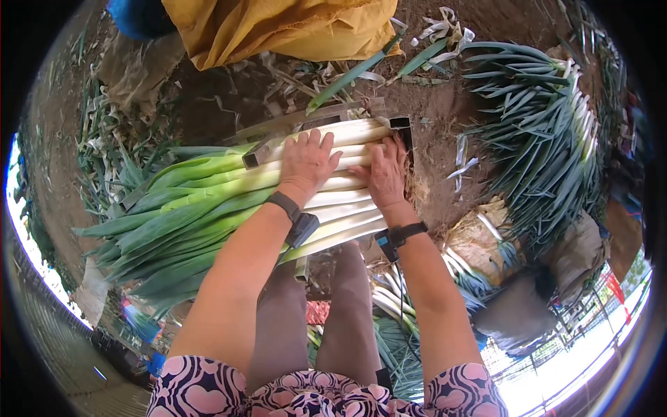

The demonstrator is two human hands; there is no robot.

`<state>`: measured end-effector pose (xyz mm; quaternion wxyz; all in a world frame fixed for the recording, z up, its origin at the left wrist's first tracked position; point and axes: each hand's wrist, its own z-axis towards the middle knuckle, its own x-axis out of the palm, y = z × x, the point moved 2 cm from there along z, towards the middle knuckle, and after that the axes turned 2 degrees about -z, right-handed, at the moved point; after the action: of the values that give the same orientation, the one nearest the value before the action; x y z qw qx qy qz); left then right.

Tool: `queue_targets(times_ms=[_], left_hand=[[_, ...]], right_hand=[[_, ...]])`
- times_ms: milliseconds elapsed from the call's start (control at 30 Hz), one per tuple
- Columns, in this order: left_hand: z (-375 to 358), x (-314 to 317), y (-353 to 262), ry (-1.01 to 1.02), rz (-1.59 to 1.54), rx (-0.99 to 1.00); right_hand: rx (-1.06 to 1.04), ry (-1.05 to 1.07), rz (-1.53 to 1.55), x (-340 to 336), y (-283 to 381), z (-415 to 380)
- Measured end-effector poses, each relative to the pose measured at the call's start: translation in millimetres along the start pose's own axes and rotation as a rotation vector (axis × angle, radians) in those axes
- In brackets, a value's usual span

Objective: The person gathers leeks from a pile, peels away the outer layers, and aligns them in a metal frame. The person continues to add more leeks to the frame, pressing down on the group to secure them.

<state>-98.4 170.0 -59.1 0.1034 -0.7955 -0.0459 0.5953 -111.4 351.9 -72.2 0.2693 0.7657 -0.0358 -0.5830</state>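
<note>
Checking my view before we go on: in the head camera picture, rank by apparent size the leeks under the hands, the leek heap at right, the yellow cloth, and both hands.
1. Leeks under the hands
2. Leek heap
3. Yellow cloth, cut off by the picture edge
4. Left hand and right hand: too alike to rank

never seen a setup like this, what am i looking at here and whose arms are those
There is no robot here. The bare arms belong to a person wearing a camera on their head, so this single picture looks forward and down past their body; the round dark edge frames the camera's view.

The left hand and right hand rest on a row of leek-like stalks, white ends to the right, green leaves to the left. The row lies across a low metal frame. Neither hand seems to be gripping a stalk.

On the ground to the right is another large pile of stalks. At the top is a yellow-orange cloth.
</note>
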Motion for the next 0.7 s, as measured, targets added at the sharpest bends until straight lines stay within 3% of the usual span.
queue_targets(times_ms=[300,367,500,633,700], left_hand=[[1,0,1,0.099,-0.047,-0.043],[-1,8,1,0.039,-0.031,-0.030],[-1,13,2,0.106,-0.050,-0.054],[0,14,2,0.127,-0.054,-0.062],[2,14,3,0.134,-0.038,-0.059]], right_hand=[[0.040,-0.023,-0.082,-6,11,-5],[0.049,0.010,-0.121,-9,17,-9],[-0.073,-0.078,-0.073,-5,24,12],[-0.139,-0.038,-0.061,13,13,57],[-0.111,0.145,-0.180,19,15,67]])
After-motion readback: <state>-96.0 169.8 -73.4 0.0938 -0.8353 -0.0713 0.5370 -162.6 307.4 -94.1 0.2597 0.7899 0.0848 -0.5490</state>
